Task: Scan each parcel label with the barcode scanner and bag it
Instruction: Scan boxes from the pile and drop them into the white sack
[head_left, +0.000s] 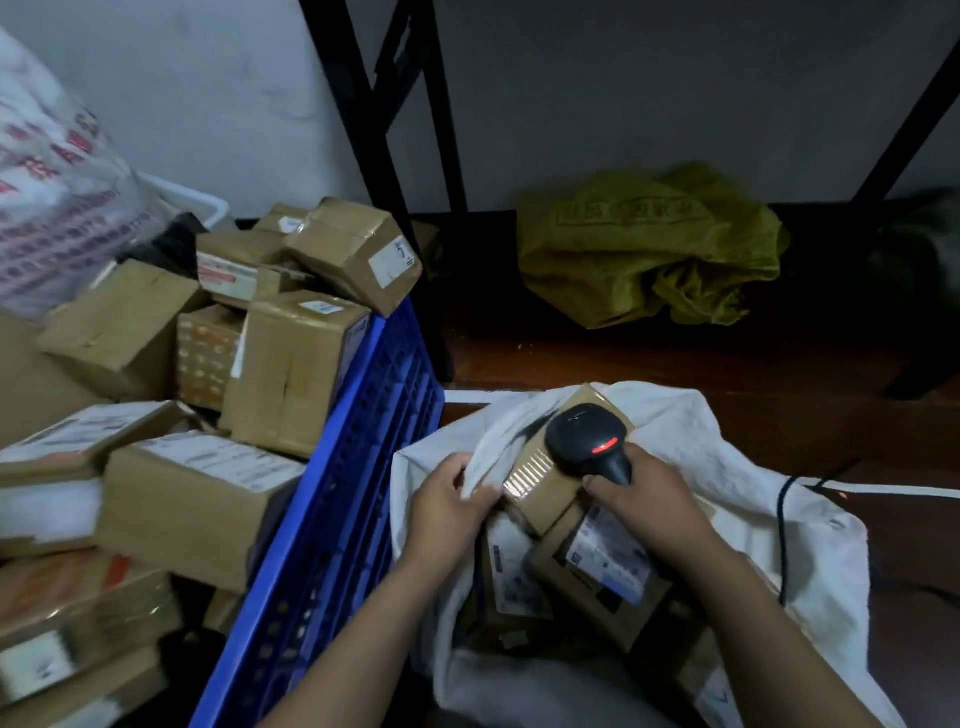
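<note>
Dark floor, grey wall. Cardboard parcels heap over a blue crate at left. Lower centre, the left hand pinches the rim of a white bag; the right hand grips the scanner over a bagged parcel.

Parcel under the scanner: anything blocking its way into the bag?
Nothing visible. The left hand holds the white bag open; the parcel, under the scanner in the right hand, is at the mouth above two bagged parcels.

A sack lies open in the foreground, parcels inside it and a scanner over the topmost. To its left stands a crate, with boxes heaped further left; behind, a crumpled bag lies beneath a rack.
</note>
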